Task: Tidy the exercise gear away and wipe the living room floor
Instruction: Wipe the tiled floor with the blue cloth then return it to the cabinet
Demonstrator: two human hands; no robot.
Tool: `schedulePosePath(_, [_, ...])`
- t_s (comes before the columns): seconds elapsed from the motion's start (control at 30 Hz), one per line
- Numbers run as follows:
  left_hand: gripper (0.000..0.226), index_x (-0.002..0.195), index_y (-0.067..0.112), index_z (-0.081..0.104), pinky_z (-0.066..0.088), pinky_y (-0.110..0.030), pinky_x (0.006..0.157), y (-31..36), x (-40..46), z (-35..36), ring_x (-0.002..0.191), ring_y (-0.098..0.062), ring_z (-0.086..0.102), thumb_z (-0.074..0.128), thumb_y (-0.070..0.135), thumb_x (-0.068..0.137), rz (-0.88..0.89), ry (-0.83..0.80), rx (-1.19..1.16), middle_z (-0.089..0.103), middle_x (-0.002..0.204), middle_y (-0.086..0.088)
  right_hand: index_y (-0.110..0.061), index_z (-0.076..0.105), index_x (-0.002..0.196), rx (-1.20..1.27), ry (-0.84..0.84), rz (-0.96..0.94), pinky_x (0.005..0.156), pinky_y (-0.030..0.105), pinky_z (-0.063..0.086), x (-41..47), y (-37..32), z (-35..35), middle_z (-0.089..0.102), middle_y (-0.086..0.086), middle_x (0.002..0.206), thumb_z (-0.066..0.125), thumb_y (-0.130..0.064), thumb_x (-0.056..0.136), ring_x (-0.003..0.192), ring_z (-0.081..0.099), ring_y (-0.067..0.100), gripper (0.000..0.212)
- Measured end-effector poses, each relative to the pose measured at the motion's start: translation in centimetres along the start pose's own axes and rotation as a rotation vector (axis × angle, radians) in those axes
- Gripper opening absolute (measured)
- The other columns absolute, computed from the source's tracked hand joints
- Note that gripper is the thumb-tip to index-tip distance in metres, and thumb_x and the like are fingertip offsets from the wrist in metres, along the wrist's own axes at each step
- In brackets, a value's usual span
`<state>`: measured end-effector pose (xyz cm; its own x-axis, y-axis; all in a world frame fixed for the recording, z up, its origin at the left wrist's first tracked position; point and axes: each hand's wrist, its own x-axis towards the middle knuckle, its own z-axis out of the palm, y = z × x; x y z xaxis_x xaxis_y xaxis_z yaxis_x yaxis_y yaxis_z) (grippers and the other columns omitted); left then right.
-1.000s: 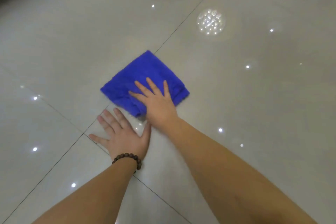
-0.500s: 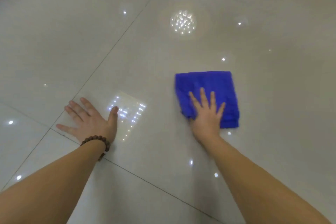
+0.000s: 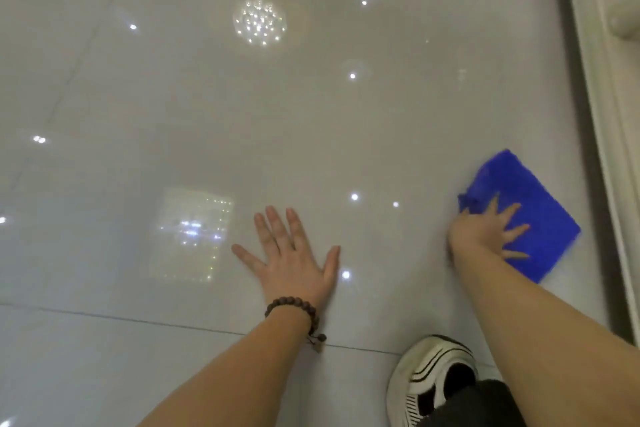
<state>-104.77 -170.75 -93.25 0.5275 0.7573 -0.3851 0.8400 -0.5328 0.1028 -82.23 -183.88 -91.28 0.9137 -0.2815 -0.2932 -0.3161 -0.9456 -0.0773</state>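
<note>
While no exercise gear shows, wiping looks underway: right hand [image 3: 485, 229] spread flat on blue cloth [image 3: 540, 218], left hand [image 3: 294, 256] open, empty, braced on floor [image 3: 242, 114].

Right hand [image 3: 481, 230] spread flat on blue cloth [image 3: 530, 215], left hand [image 3: 294, 262] flat on glossy floor [image 3: 311, 135], cloth edge perhaps bunched.

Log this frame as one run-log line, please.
phase: floor wiping | right hand: flat on blue cloth, near wall base | left hand: braced flat on tile floor | exercise gear: not visible
</note>
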Motion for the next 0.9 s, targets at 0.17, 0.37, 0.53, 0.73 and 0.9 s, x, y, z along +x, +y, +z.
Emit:
schedulePosePath(0.17, [0.089,0.151,0.016,-0.015,-0.007,-0.073,0.104,-0.1,0.2,0.6,0.141,-0.034,-0.029,0.019,0.063,0.084,-0.007,-0.008,0.056,-0.021,0.158,-0.013,-0.045,0.01,0.148,-0.307,-0.215,-1.277,0.111,0.059,-0.015,-15.7,-5.6,4.9,-0.007,-0.011,0.159,0.053,-0.036,0.09,0.146,-0.014,0.024,0.073])
schedulePosePath(0.37, [0.099,0.151,0.006,-0.008,-0.004,-0.071,0.107,0.5,-0.2,-0.1,0.144,-0.03,-0.023,0.01,0.075,0.083,-0.05,-0.034,0.032,-0.015,0.159,-0.015,-0.047,-0.002,0.147,-0.257,-0.17,-0.603,0.114,0.061,0.004,-4.4,4.3,0.0,-0.014,-0.014,0.158,0.046,-0.036,0.095,0.146,-0.011,0.021,0.071])
schedulePosePath(0.53, [0.1,0.151,0.007,-0.011,-0.006,-0.07,0.108,0.7,-0.4,-0.3,0.143,-0.028,-0.026,0.009,0.077,0.082,-0.048,-0.03,0.047,-0.018,0.159,-0.014,-0.048,-0.002,0.147,-0.428,-0.141,-0.563,0.11,0.066,0.006,-2.1,9.6,-4.1,0.002,-0.004,0.159,0.029,-0.078,0.081,0.143,0.006,0.029,0.079])
schedulePosePath(0.73, [0.1,0.151,0.007,-0.009,-0.007,-0.07,0.108,0.9,-0.4,-0.1,0.144,-0.027,-0.025,0.013,0.076,0.083,-0.047,0.003,0.041,-0.015,0.159,-0.013,-0.053,-0.026,0.137,-0.453,-0.175,-0.622,0.105,0.074,0.001,2.6,10.5,-3.8,-0.033,-0.002,0.153,0.031,-0.091,0.067,0.142,-0.023,0.033,0.098])
schedulePosePath(0.9, [0.1,0.151,0.008,-0.011,-0.008,-0.069,0.109,1.0,-0.1,0.2,0.144,-0.027,-0.026,0.011,0.076,0.082,-0.053,0.023,0.063,-0.018,0.159,-0.013,-0.052,-0.019,0.141,-0.37,-0.055,-0.695,0.103,0.075,0.001,0.9,6.4,-0.6,-0.023,0.002,0.157,0.008,-0.083,0.067,0.142,-0.018,0.042,0.084])
